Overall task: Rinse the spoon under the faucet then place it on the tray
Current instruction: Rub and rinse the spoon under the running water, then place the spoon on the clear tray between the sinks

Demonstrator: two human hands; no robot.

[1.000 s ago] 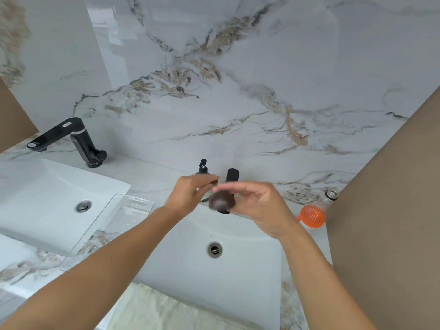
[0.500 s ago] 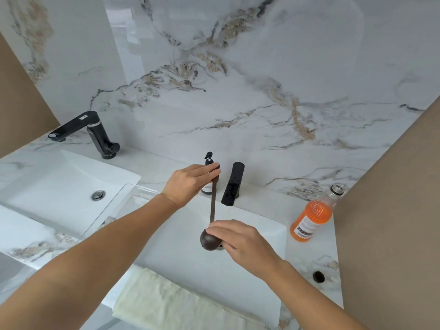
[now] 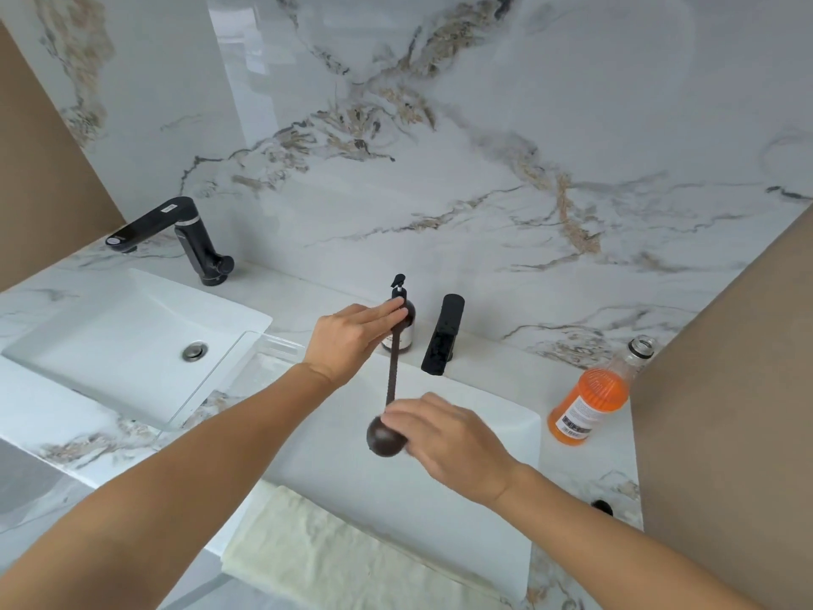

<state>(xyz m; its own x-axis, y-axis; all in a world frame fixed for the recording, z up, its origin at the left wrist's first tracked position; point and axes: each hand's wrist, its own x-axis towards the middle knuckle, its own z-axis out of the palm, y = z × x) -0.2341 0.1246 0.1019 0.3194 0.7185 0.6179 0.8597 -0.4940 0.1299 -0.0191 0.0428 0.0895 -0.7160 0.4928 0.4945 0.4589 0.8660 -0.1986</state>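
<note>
- Left hand [image 3: 352, 341] grips the top end of the dark spoon [image 3: 389, 407], fingers closed around the handle tip just in front of the soap dispenser [image 3: 402, 319].
- Spoon hangs near-vertical over the right sink [image 3: 484, 438] — handle up, round bowl down. Bowl is dark brown and faces the camera with its rounded back.
- Right hand [image 3: 453, 438] is on the spoon's bowl: fingertips laid over its upper right side, thumb hidden behind it. Whether the hand pinches the bowl or only rubs it — cannot tell.
- Black faucet [image 3: 442, 336] stands behind the right sink, to the right of the spoon's handle. No water stream is visible from it.
- Clear tray [image 3: 246, 367] lies on the counter between the two sinks, to the left of the left wrist; spoon is well apart from it.
- Second black faucet [image 3: 176, 233] stands over the left sink [image 3: 110, 345], at far left.
- Open bottle of orange liquid [image 3: 591, 398] stands at the right of the right sink, near the brown wall.
- Pale towel [image 3: 316, 552] is draped over the near edge of the counter, below the right sink.
</note>
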